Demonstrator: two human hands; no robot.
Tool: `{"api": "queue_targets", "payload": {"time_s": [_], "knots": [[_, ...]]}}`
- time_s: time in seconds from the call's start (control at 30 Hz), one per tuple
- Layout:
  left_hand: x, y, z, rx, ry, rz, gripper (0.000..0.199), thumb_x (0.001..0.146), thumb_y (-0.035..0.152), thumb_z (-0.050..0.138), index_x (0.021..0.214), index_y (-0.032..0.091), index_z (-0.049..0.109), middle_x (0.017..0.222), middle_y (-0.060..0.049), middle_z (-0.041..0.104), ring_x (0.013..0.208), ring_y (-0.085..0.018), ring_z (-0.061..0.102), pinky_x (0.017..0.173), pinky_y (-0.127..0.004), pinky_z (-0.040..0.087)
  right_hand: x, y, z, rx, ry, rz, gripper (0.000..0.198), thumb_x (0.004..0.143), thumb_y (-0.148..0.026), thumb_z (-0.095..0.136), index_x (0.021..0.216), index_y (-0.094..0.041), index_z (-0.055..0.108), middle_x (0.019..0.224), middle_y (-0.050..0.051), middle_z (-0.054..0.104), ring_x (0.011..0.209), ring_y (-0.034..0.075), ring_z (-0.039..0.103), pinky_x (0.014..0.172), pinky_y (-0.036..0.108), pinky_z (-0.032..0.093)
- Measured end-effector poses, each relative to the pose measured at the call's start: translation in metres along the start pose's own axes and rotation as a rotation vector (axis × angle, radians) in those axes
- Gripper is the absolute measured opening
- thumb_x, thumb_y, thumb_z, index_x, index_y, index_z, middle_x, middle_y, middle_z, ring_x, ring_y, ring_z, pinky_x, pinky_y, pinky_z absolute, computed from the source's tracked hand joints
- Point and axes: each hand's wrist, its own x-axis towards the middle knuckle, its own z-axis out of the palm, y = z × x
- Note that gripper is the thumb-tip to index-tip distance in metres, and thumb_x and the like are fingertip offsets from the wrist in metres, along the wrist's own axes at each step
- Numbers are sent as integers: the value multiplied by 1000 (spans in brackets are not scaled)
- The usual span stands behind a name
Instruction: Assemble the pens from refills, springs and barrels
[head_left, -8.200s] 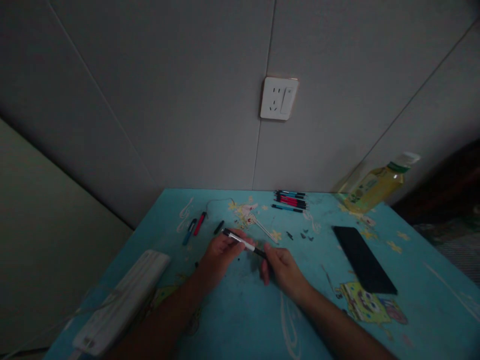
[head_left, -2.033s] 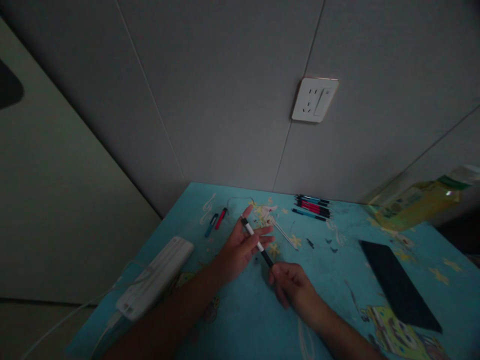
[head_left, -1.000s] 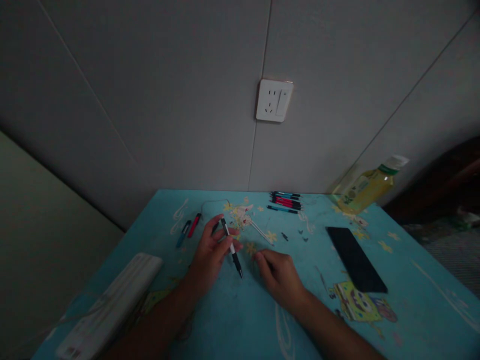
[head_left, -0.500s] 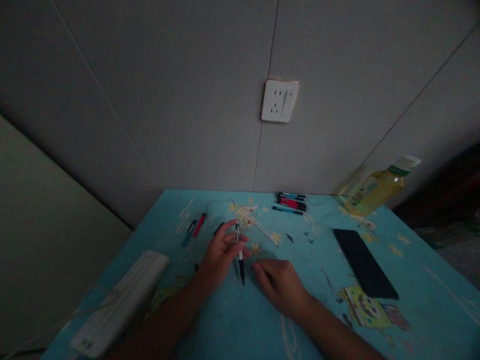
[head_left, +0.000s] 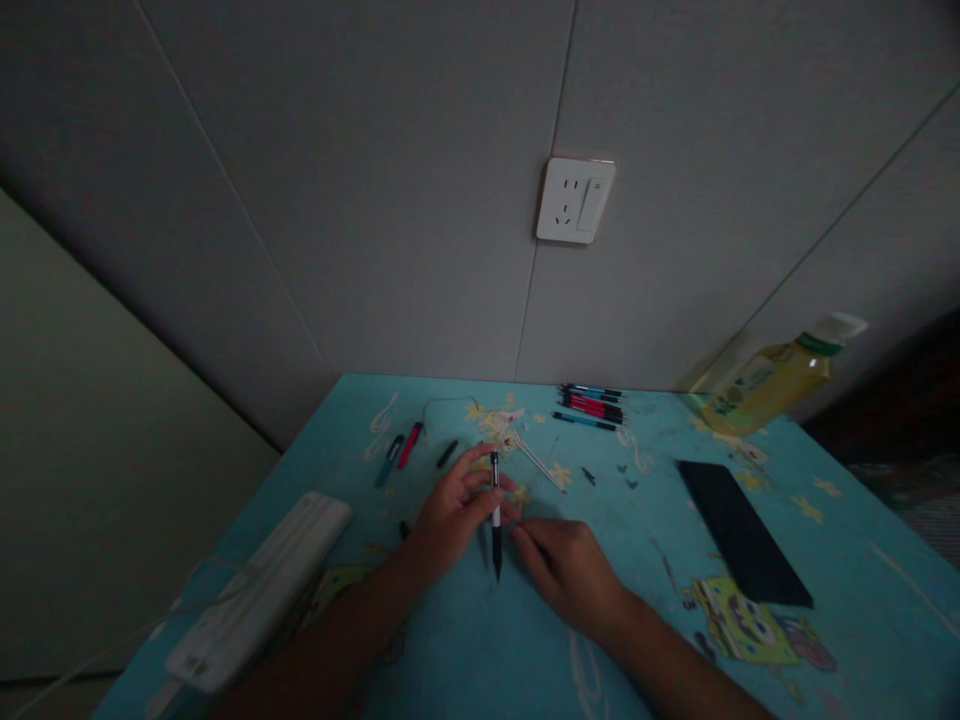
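A black and white pen [head_left: 496,535] stands almost upright in the view, its black tip pointing down toward me. My left hand [head_left: 461,503] is closed on it, with the thumb across the white part and a finger near the top end. Just right of the pen is my right hand [head_left: 566,565], its fingers curled together near the left fingertips. Whatever lies between those curled fingers, if anything, is hidden. Beyond the left hand lie a dark pen cap [head_left: 447,454], a red pen part [head_left: 409,445] and a blue pen part [head_left: 389,460].
Several blue, red and black pens [head_left: 592,405] lie in a row by the wall. A dark flat slab [head_left: 742,530] rests at the right, before a bottle of yellow liquid [head_left: 772,385]. On the left is a white power strip [head_left: 259,590] with a cable. Small dark bits [head_left: 589,476] lie mid-table.
The whole view has shifted slightly, so things sit farther right. The pen in my left hand has turned a little more upright. My right hand stays curled beside it.
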Motion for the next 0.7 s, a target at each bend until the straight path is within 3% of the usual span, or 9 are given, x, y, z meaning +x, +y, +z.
{"api": "queue_targets", "payload": {"time_s": [0.23,0.7], "knots": [[0,0,0,-22,34,-16,65,84,31,67,140,24,35,112,-11,66,75,-20,72,71,-34,57,1,0,0,-35,-3,-3,30,101,-28,38,78,-20,55,68,0,60,61,12,59,64,23,41],[-1,-3,0,-65,33,-9,59,84,28,67,135,23,39,107,-10,68,73,-19,71,68,-33,57,0,1,2,-78,-6,-35,29,101,-27,38,78,-20,54,68,-1,61,62,12,60,64,24,41]]}}
